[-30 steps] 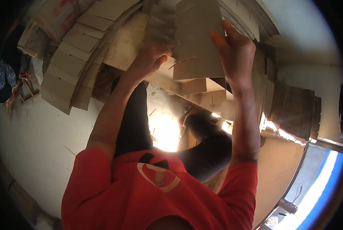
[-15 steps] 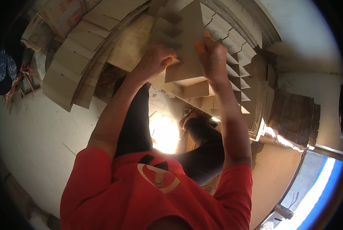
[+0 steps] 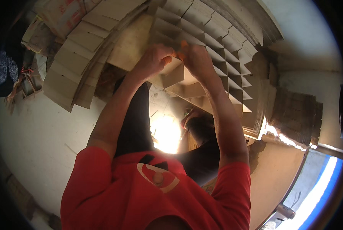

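Note:
A cardboard divider grid of interlocked upright strips stands before me, its square cells open at the top. At its near left part my left hand is closed, thumb and finger pinching a strip's edge. My right hand is closed beside it, fingertips almost touching the left ones, gripping the grid's strips there. Orange covers wrap some of my fingertips. My hands partly hide the cells beneath them, and the exact strip in the right fingers is hard to see.
Slotted cardboard strips lie fanned in a row at the left. More stacked cardboard stands at the right, and further strips lie behind the grid. A printed carton sits at the far left. Bright light falls on the floor between my legs.
My right hand has moved left to beside my left hand. The broad cardboard sheet it held upright now no longer covers the grid, whose cells show. My left hand has hardly moved.

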Motion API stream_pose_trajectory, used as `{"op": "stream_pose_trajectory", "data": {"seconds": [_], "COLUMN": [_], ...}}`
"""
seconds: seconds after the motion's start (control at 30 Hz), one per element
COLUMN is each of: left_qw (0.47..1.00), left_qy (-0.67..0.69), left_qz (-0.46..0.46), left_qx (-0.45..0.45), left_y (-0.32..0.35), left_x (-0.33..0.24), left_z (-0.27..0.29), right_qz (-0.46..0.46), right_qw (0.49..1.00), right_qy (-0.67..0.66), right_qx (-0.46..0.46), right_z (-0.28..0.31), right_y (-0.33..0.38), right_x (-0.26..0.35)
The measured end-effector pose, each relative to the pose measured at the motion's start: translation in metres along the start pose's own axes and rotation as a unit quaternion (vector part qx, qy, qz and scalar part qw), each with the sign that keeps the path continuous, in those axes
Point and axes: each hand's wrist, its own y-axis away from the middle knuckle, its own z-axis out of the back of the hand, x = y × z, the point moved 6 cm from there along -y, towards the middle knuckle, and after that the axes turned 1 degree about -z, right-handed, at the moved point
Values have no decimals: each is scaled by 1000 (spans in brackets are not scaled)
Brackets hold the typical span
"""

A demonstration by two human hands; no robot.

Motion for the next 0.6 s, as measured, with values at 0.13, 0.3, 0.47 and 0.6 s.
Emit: {"op": "stream_pose_trajectory", "data": {"seconds": [0.13, 0.3, 0.47, 0.6], "left_qw": [989, 946, 908, 915], "left_qy": [-99, -245, -335, -312], "left_qz": [-105, -203, -229, -238], "left_qx": [-39, 65, 101, 96], "left_y": [4, 7, 5, -6], "left_x": [-13, -60, -53, -54], "left_z": [2, -21, -38, -38], "right_qz": [4, -43, -109, -68], "right_qw": [990, 971, 990, 983], "right_qy": [63, 31, -21, -80], "right_qx": [-128, -235, -81, -149], "right_z": [13, 29, 3, 16], "right_y": [18, 36, 35, 47], "right_x": [8, -21, -55, -55]}}
